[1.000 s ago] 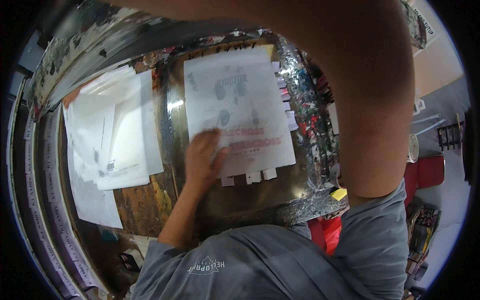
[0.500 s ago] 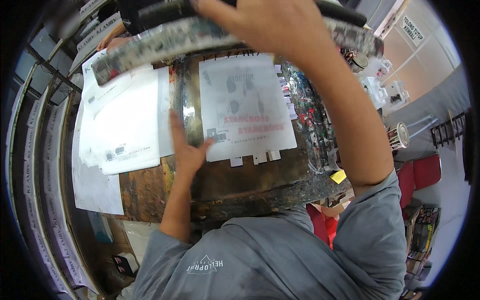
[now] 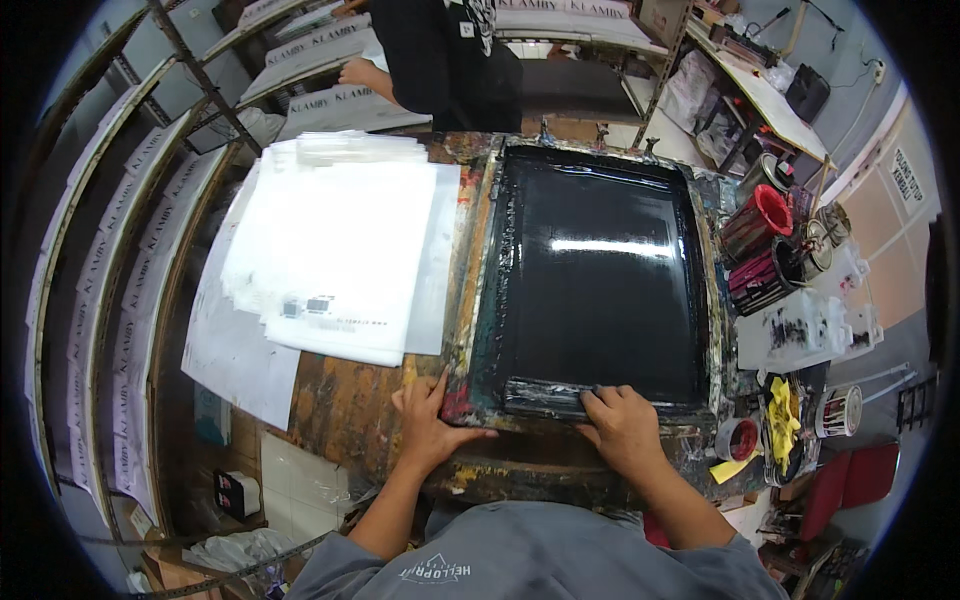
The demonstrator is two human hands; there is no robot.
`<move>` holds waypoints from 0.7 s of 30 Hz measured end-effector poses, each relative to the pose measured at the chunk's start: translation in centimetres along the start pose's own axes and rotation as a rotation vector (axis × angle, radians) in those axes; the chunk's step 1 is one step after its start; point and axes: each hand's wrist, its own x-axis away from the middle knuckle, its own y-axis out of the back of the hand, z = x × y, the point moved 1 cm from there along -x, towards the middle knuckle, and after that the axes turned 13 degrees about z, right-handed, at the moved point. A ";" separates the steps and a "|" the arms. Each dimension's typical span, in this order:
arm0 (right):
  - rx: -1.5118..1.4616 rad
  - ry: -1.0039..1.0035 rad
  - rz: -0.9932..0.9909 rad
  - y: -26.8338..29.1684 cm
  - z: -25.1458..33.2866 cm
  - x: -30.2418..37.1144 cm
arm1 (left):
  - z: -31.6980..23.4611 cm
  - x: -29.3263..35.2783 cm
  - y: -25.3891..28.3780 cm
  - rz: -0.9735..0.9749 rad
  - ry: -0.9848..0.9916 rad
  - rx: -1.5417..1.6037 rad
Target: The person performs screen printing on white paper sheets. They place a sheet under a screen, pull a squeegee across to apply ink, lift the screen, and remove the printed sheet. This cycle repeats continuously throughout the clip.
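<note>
A screen-printing frame lies flat on the worktable, its mesh covered with glossy black ink. My right hand is closed over the frame's near edge, fingertips inside the rim and thumb below it. Beside those fingertips, a shiny ink-smeared bar lies along the near end of the mesh. At the near left corner is my left hand, its fingers apart and thumb stretched along the frame's front. To the left lies a stack of white plastic bags with small dark print. Whatever lies under the screen is hidden.
Ink cans, plastic tubs and a yellow rag crowd the right side. Racks with printed white sheets stand at left and behind. Across the table, a person in black stands by the racks.
The raised screen has come down flat over the printed white sheet, hiding it. My right hand came down to the near edge; my left hand moved from beside the sheet to the near left corner.
</note>
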 end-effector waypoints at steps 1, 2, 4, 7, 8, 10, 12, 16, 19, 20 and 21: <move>0.012 0.053 -0.085 -0.3 -0.7 -1.2 | 0.3 0.0 -0.2 -0.008 -0.029 0.021; 0.028 0.054 -0.106 -0.3 -2.2 -2.8 | 0.5 0.0 -0.2 -0.007 -0.021 0.011; 0.067 0.088 -0.193 -0.1 -5.5 -7.3 | 0.6 0.0 -0.2 -0.085 -0.088 0.000; 0.142 0.091 -0.296 0.9 -11.3 -16.4 | 0.5 0.2 -0.2 -0.024 -0.025 0.000; 0.154 0.097 -0.320 1.6 -13.1 -19.4 | 0.5 0.2 -0.2 -0.001 -0.009 0.009; 0.186 0.071 -0.307 3.5 -15.9 -24.9 | 0.6 0.3 -0.1 -0.007 0.002 0.034; 0.197 0.056 -0.248 6.2 -17.8 -28.8 | 0.8 0.5 -0.1 -0.074 -0.036 -0.017; 0.104 0.072 -0.039 11.7 -21.3 -34.5 | 1.2 0.8 -0.6 -0.043 -0.042 0.349; 0.200 0.072 -0.145 11.0 -21.8 -35.0 | 1.2 1.0 -1.2 -0.042 -0.062 0.318; 0.218 0.068 -0.168 10.1 -21.6 -34.4 | 1.1 1.0 -1.3 -0.063 -0.099 0.295; 0.245 0.039 -0.159 9.0 -21.0 -33.5 | 1.1 1.0 -1.4 -0.059 -0.074 0.314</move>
